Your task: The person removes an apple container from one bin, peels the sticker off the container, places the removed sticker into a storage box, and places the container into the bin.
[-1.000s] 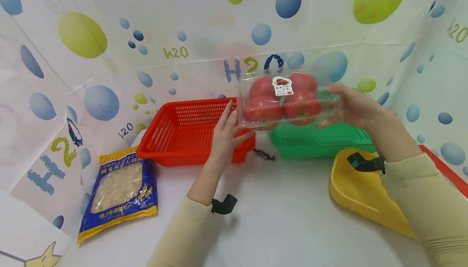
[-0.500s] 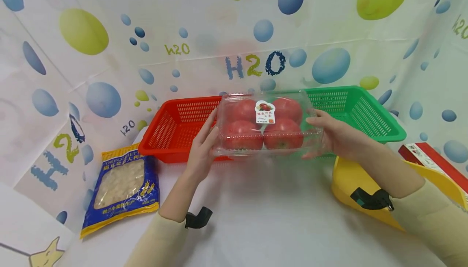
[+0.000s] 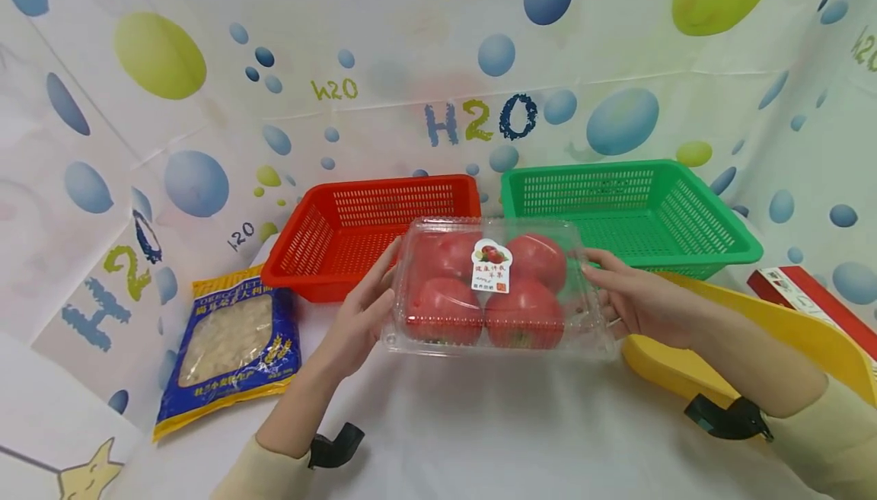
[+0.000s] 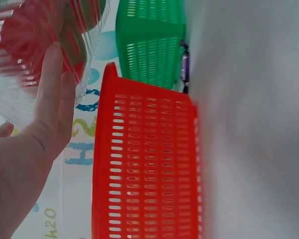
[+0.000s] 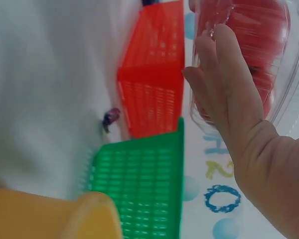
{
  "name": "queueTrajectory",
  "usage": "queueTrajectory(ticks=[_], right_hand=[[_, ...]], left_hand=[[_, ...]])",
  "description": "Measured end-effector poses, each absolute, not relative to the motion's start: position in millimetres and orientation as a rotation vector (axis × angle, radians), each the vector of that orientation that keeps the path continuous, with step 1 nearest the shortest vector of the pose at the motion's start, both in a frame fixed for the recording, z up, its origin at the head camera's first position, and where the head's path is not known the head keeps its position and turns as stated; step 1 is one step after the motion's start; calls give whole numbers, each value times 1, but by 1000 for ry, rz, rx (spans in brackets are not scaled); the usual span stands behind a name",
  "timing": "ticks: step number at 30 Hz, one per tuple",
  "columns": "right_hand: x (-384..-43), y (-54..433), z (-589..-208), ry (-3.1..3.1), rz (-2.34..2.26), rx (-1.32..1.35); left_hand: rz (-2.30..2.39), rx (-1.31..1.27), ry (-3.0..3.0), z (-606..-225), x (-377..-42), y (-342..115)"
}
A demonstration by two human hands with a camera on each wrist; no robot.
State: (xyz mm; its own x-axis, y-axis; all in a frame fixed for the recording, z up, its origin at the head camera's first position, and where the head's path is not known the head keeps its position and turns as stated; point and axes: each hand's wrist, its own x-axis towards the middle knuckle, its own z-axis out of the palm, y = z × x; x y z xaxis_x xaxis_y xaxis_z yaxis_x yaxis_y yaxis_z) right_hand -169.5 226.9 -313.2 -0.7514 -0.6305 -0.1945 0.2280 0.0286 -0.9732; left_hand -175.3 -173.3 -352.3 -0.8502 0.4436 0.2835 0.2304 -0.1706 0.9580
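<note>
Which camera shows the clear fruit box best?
The head view: nearly the whole clear fruit box shows, label included. The left wrist view shows part behind the left hand, the right wrist view part behind the right hand; both cut it off.

From the left wrist feed I see my left hand holding a clear container of red fruit, near a red basket and a green basket.

Blue bag left; yellow container, red box right.
</note>
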Motion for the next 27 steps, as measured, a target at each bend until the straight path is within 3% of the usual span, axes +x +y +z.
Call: queueTrajectory(ticks=[14,27], right_hand=[[-140,229,-343,1607,-1871,-206],[-144,219,-365,1679,-1834,-50]], left_hand=[[1916,740,1875,-372,-147,-185],[1864,518,1721,-401,-157,-184]])
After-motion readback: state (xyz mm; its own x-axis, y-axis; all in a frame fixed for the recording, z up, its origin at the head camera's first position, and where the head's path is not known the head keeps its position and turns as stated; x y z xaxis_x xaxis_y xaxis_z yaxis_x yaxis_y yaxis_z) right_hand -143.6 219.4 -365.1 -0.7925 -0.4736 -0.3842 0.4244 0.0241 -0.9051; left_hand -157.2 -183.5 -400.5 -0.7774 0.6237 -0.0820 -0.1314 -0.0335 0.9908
